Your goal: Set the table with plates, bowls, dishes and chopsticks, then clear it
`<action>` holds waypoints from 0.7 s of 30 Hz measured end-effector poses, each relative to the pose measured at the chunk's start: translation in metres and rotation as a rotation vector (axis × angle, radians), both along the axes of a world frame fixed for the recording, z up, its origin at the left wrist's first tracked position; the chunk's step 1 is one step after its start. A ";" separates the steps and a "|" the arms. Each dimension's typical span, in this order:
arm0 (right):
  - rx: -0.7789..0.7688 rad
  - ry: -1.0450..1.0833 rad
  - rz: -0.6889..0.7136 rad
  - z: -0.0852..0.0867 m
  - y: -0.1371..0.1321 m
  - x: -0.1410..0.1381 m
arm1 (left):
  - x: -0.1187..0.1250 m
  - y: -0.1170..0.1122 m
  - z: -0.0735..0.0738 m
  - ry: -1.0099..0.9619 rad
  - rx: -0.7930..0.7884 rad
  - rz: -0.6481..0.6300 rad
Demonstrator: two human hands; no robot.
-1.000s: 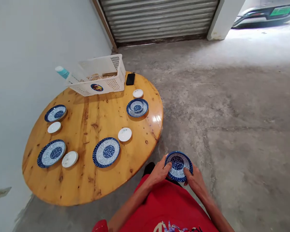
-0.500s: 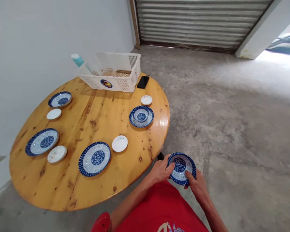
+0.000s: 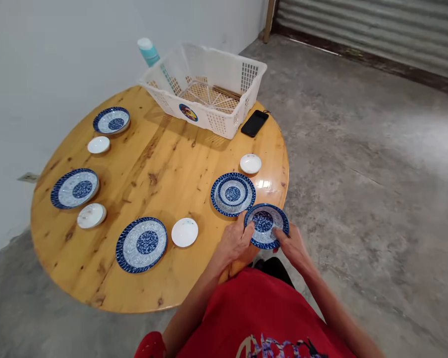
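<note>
A blue-and-white patterned bowl (image 3: 263, 221) is held between both my hands, over the near right edge of the round wooden table (image 3: 179, 184). My left hand (image 3: 234, 239) grips its left rim, thumb on the inside. On the opposite side my right hand (image 3: 293, 247) clasps the rim, thumb also inside and fingers underneath. Whether more than one bowl is stacked there, I cannot tell. Just beyond lies a blue-rimmed plate (image 3: 215, 198) with a matching bowl (image 3: 232, 192) on it, and a small white dish (image 3: 250, 163) sits behind them.
Other blue-rimmed plates (image 3: 142, 244) and small white dishes (image 3: 184, 232) are set around the table. A white plastic basket (image 3: 209, 122) at the back contains chopsticks (image 3: 227, 92) and a teal-and-white cylinder (image 3: 148, 51). Beside it lies a black phone (image 3: 254, 123). A wall borders the left.
Both hands have brought the held bowl from beside the table to over its right edge, close to the plate and bowl there. The view has turned toward the right and nearer the table.
</note>
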State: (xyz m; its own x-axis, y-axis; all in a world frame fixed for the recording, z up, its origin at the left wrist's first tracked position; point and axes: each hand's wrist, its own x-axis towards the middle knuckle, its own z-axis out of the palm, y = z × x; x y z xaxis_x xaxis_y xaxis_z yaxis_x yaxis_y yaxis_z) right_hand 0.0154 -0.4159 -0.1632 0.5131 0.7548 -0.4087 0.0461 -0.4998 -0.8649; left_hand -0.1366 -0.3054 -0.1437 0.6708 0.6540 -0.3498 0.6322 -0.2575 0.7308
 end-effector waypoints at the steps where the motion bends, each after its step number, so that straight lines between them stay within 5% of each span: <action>1: 0.018 -0.023 0.041 0.001 0.014 0.004 | 0.000 0.008 0.002 0.030 0.033 0.038; 5: 0.085 -0.123 0.212 0.004 0.067 0.017 | 0.000 0.036 0.007 0.132 0.161 0.177; 12: -0.062 -0.090 0.466 0.008 0.138 0.034 | 0.009 0.072 0.001 0.178 0.146 0.395; 21: -0.136 -0.368 0.769 0.001 0.178 0.051 | 0.019 0.077 -0.018 0.261 0.168 0.549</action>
State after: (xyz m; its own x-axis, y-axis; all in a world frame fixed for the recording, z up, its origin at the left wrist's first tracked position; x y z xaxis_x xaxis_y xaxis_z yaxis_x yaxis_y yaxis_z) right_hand 0.0668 -0.2375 -0.1626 -0.0030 0.9031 -0.4294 0.6795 -0.3132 -0.6635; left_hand -0.1177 -0.2287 -0.1616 0.1278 0.9390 -0.3193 0.8566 0.0577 0.5127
